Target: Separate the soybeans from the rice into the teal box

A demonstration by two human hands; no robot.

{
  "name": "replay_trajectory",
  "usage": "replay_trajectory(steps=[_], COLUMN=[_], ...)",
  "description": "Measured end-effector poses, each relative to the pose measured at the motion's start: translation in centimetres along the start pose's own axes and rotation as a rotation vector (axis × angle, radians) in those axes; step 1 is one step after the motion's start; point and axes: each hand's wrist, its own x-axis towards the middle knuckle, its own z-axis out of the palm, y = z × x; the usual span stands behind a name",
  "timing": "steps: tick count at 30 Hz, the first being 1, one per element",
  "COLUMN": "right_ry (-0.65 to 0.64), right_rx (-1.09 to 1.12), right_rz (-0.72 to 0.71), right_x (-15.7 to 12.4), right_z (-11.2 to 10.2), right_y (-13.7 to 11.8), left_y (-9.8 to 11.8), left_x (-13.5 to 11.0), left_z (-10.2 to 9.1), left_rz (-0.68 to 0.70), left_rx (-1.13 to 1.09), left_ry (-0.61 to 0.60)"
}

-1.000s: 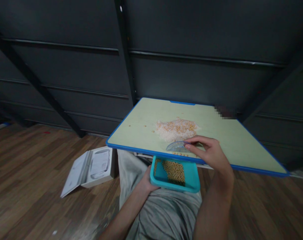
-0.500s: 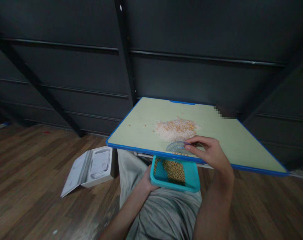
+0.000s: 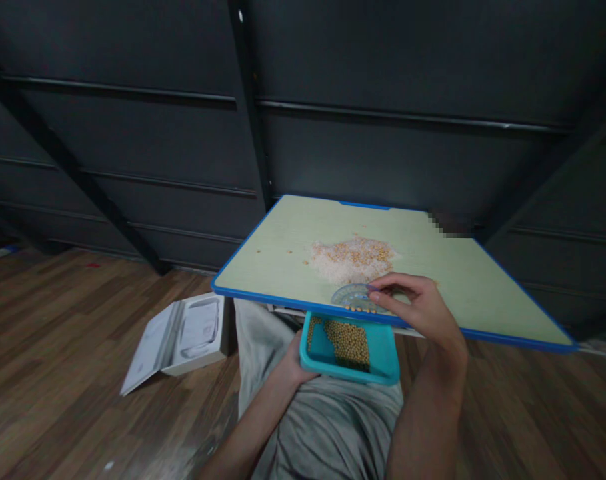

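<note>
My right hand pinches a clear half-round protractor that stands on the near edge of a pale green table with a blue rim. A few yellow beans lie against the protractor at the edge. A heap of rice mixed with yellow beans sits just behind it. My left hand grips the left side of a teal tray held under the table edge, above my lap. The tray holds many yellow beans.
An open white box lies on the wooden floor to the left of my leg. A dark panelled wall with slanted beams stands behind the table. A few stray beans lie on the table's left part.
My right hand has drawn the protractor slightly closer to the table's near edge, with a few beans before it. The left hand and tray have stayed put.
</note>
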Motion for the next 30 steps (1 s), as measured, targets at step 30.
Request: replay_trajectory(steps=[30], right_ry=[0.073], right_rx=[-0.009], right_rz=[-0.019], right_x=[-0.06], right_z=[0.12], right_y=[0.19], left_y=[0.09], left_x=[-0.19], left_z=[0.14], left_rz=[0.029], left_rx=[0.003], left_ry=[-0.015])
